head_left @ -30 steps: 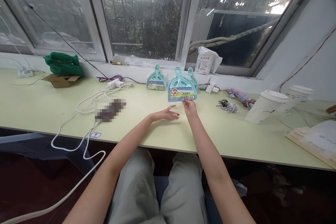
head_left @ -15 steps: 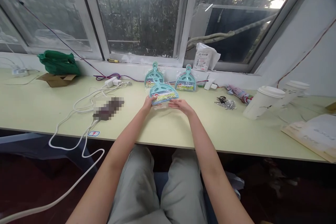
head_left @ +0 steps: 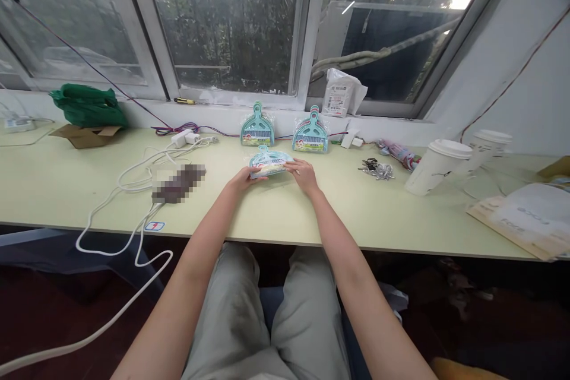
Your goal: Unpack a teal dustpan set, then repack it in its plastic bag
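Observation:
A packaged light-blue dustpan and brush set [head_left: 269, 162] is tilted back between my two hands, over the middle of the table. My left hand [head_left: 246, 179] grips its left lower corner, fingers beneath. At its right edge, my right hand [head_left: 303, 174] is closed on the wrapping with the fingertips on top. Behind it, two more dustpan sets lean upright at the wall, one on the left [head_left: 257, 127] and one on the right [head_left: 310, 133].
Left on the table [head_left: 214, 219] lie white cables [head_left: 129, 185], a blurred dark item [head_left: 179, 184] and a cardboard box [head_left: 86, 136] under a green bag [head_left: 88, 105]. To the right are keys [head_left: 377, 170], white cups [head_left: 439, 166] and a paper package [head_left: 512, 225].
The held set has tipped back flatter and come lower. My right hand has moved up onto its right edge, and the left dustpan behind is now uncovered. The view has shifted slightly.

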Motion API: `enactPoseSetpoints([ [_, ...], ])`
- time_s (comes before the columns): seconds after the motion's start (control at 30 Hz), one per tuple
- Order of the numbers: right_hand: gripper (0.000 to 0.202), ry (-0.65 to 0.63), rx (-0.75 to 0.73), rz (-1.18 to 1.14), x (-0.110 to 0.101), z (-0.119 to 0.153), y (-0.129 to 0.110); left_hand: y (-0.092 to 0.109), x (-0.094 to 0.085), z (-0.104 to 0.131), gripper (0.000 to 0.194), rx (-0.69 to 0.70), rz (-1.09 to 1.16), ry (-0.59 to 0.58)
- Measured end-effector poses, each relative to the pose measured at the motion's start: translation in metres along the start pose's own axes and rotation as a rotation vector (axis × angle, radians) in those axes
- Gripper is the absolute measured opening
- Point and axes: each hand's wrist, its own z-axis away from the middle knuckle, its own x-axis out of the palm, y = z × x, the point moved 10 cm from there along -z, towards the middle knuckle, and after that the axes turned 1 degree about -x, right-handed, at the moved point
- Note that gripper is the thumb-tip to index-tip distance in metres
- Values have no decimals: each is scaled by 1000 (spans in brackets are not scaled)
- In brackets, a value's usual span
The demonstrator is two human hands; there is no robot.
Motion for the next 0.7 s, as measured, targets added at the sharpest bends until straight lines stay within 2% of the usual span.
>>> enactPoseSetpoints([
  [0.1, 9, -14, 66, 45, -1, 2, 12, -1, 2, 3, 47, -15, -77, -33],
  [0.23, 2, 22, 124, 179, -7, 4, 28, 0, 21, 10, 58, 54, -139, -164],
  [0.27, 5, 58, 127, 183, -11, 3, 31, -1, 26, 12, 61, 62, -149, -184],
  [0.33, 25, 155, 150, 124, -20, 3, 39, -3, 32, 15, 68, 54, -191, -199],
  [0.43, 58, 211, 314, -79, -23, 4, 66, -3, 41, 22, 65, 26, -272, -218],
  [0.5, 63, 202, 406, -219, -20, 5, 80, 0, 49, 28, 61, 24, -288, -269],
  [0.57, 62, 242, 407, -315, -23, 3, 84, 7, 55, 32, 61, 76, -304, -292],
  [0.63, 64, 317, 374, -355, -30, 3, 81, 18, 52, 30, 64, 205, -367, -213],
  [0.7, 64, 345, 345, -386, -32, 3, 77, 29, 39, 24, 69, 350, -480, -37],
])
